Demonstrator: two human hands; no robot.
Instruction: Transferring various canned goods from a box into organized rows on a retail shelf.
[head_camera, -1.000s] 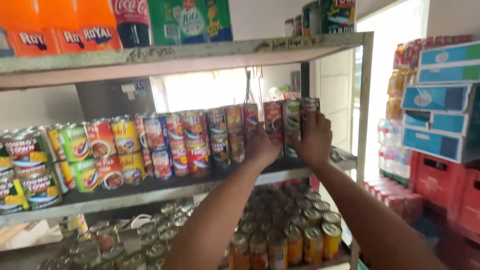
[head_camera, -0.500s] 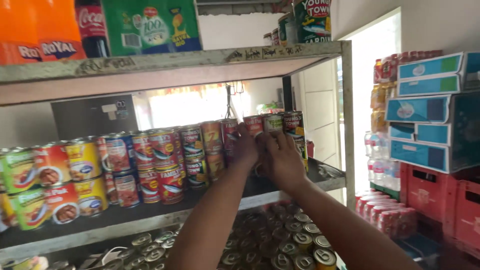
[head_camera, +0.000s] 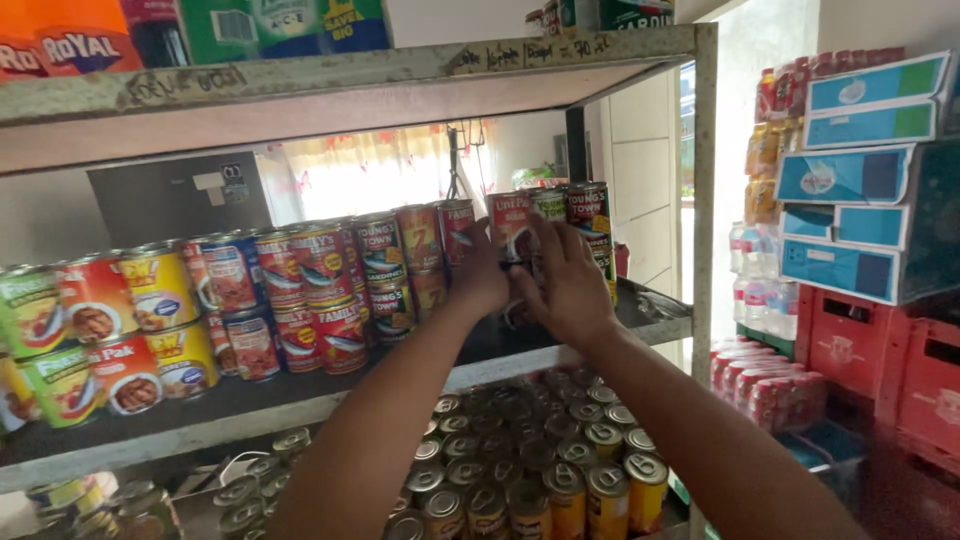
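Nearest the camera, on the lowest shelf, gold-topped cans (head_camera: 560, 470) are packed upright. Above them, both forearms are raised to the middle shelf (head_camera: 300, 405). The right hand (head_camera: 568, 285) is spread, fingers extended against a red-labelled can (head_camera: 512, 228) in the stacked row; the left hand (head_camera: 478, 275) is laid beside it, its grasp hidden. Further back, blue cartons (head_camera: 850, 180) are stacked at right.

The lower cans behind the left hand (head_camera: 482, 280) and right hand (head_camera: 568, 285) are hidden, so any grip cannot be judged. The green-labelled cans (head_camera: 25, 340) are cut off at the left edge; the orange bottles (head_camera: 60, 40), apparently soda, by the top.
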